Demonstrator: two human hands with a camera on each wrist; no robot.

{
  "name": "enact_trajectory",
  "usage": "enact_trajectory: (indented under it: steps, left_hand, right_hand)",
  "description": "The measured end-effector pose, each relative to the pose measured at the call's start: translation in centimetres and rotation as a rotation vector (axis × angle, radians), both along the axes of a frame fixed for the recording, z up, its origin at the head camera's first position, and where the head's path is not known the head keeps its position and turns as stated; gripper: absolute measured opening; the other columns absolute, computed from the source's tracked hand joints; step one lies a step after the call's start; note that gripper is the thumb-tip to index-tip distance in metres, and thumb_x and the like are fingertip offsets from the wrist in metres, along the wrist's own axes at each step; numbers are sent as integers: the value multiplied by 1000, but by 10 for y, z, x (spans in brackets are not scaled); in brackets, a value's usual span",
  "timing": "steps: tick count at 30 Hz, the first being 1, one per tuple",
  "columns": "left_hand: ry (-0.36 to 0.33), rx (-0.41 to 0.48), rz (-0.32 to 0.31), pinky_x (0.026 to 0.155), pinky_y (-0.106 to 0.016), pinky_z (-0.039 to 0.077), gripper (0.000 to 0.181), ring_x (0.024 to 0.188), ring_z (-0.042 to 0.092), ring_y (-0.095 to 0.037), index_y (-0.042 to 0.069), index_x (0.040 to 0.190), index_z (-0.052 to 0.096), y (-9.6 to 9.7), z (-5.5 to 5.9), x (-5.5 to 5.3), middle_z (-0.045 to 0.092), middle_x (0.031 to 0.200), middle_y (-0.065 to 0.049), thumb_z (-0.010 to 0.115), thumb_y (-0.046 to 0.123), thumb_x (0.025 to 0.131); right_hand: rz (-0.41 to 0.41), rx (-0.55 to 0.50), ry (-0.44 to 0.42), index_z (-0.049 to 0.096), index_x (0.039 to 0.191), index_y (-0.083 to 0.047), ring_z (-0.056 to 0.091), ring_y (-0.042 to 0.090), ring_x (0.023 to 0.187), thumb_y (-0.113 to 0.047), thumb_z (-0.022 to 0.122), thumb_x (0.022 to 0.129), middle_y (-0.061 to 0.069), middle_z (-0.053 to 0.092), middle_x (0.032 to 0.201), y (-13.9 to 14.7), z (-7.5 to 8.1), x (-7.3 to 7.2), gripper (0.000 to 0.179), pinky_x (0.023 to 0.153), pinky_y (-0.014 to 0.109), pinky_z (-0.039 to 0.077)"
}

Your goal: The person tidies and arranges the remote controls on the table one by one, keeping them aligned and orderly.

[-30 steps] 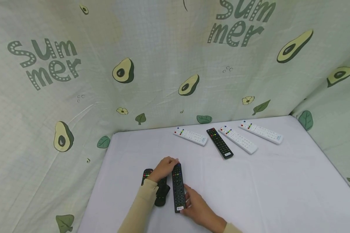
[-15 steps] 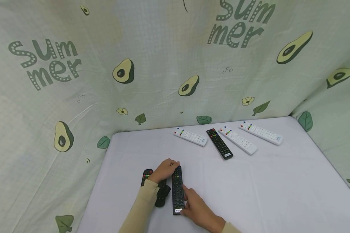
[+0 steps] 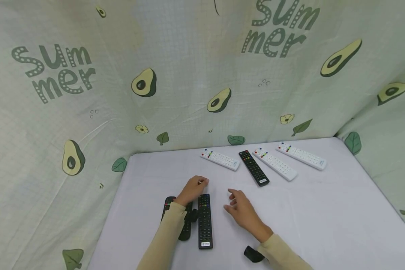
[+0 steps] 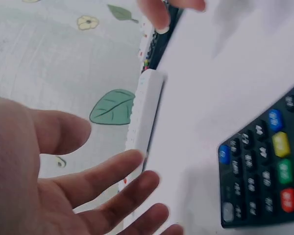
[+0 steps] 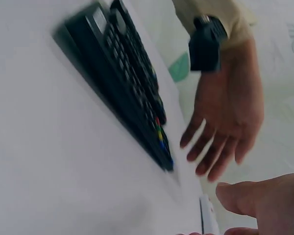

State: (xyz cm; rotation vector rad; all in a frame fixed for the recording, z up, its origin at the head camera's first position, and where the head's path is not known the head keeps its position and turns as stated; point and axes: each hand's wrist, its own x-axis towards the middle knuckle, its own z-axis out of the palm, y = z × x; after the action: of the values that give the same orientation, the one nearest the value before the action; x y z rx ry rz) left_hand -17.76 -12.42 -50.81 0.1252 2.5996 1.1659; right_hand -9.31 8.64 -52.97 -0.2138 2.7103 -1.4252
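A black remote control [image 3: 205,221] lies lengthwise on the white-covered table, with neither hand touching it. Just past its far end is my left hand [image 3: 192,189], raised off the table, its fingers spread and holding nothing in the left wrist view. My right hand [image 3: 243,210] hovers to the right of that remote, fingers loosely bent with nothing in them. Left of it, partly hidden under my left forearm, lie two more black remotes, a nearer remote [image 3: 185,233] and an outer remote [image 3: 169,201].
Along the back of the table lie a white remote [image 3: 220,159], a black remote [image 3: 254,168], a second white remote [image 3: 275,164] and a third white remote [image 3: 302,155]. A patterned cloth [image 3: 182,75] hangs behind the table. A dark wrist camera [image 3: 253,254] sits at my right sleeve.
Both hands have let go of the black remote, which now lies beside the other two. My right hand has moved away to the right and forward; the left has lifted slightly.
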Motion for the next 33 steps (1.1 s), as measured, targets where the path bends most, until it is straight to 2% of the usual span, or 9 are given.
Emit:
enact_trajectory:
  steps: [4,8,13,17,22,26,29,33]
  left_hand:
    - [24,47,55,97,-50,55,37,115,61,-29,1,133,68,4,0,-12,64,130,-16,54,26,109]
    - [34,100,138,100,-50,53,37,118,59,-31,1,137,64,8,-1,-22,61,132,-17,54,22,109]
    - [23,155,239,106,-53,50,42,126,56,-36,-1,145,57,13,-5,-35,57,138,-20,55,20,108]
    - [10,191,295,113,-55,45,49,135,52,-41,-3,150,50,16,-8,-44,51,147,-24,55,20,108]
    - [15,240,326,122,-57,36,57,148,41,-45,-5,156,40,16,-11,-54,44,157,-27,54,19,106]
    - [8,247,331,125,-56,32,62,153,35,-44,-4,159,35,15,-16,-60,39,163,-27,54,21,106]
    - [-4,248,334,126,-56,29,63,154,33,-44,-3,161,33,15,-17,-63,37,165,-26,53,22,106]
    - [-22,262,339,128,-56,26,65,156,30,-43,-1,163,30,15,-16,-66,35,167,-25,53,23,106]
  right_hand:
    - [-76,6,27,53,142,11,65,27,98,1,75,94,19,60,114,12,-4,-24,53,85,44,60]
    - [-123,17,52,50,144,11,65,32,101,1,74,95,25,58,119,19,-8,-44,56,89,48,60]
    - [-133,39,49,41,151,11,64,38,110,-2,71,98,32,50,132,24,-9,-65,63,93,50,59]
    - [-137,57,43,37,153,13,62,41,115,-4,70,99,34,46,137,25,-9,-77,66,95,52,58]
    - [-133,96,33,35,155,13,61,39,112,-8,69,101,34,46,138,25,-11,-88,67,93,52,57]
    - [-137,119,28,34,155,13,60,37,108,-9,68,101,33,45,138,24,-14,-96,68,93,51,55]
    - [-137,122,22,33,156,14,60,41,111,-9,67,101,35,43,142,22,-14,-102,69,100,54,53]
    - [-142,124,-6,30,157,14,55,49,129,-10,65,102,38,39,149,19,-11,-110,69,113,58,46]
